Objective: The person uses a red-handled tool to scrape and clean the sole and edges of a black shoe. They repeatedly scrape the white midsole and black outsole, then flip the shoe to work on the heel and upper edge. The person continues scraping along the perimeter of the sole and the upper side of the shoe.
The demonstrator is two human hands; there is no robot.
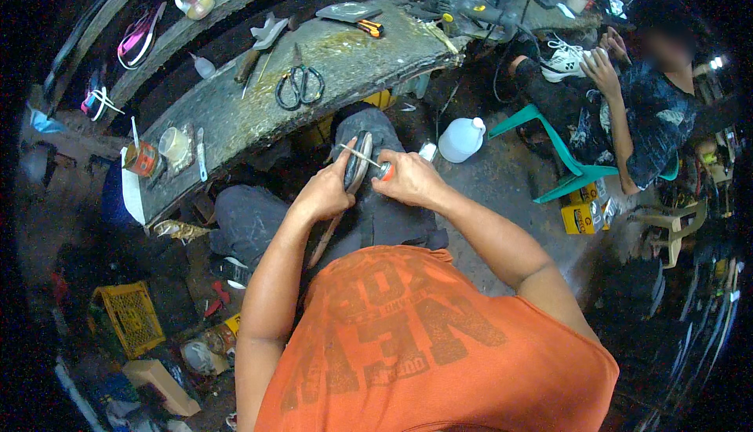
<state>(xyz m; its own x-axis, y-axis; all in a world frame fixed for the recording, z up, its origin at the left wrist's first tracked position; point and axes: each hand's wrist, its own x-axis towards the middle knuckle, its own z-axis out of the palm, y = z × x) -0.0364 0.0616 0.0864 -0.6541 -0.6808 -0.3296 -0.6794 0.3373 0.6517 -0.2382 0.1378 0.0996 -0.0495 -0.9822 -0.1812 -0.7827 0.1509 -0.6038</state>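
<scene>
Head view, held shoe [361, 164], scissors [298, 72] on bench [376, 59], jug [461, 142]

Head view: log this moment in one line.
left hand: holds shoe | right hand: grips orange-handled tool | bench: black-handled scissors | floor: whitish jug

Tool [373, 162]: the handle seems smooth plastic; for the thin shaft I cannot tell the material.
Sole [361, 173]: the edge looks matt; its material is not clear.
Bench [227, 145]: rough top, mostly matt, with many stains.
Jug [461, 142]: smooth plastic, cloudy, slightly glossy.
Chair [580, 171]: smooth plastic.
Shirt [439, 338]: matt cloth, with worn-looking print.
Trousers [247, 220]: matt cloth, a little creased.
Box [162, 387]: plain cardboard, matt.
</scene>
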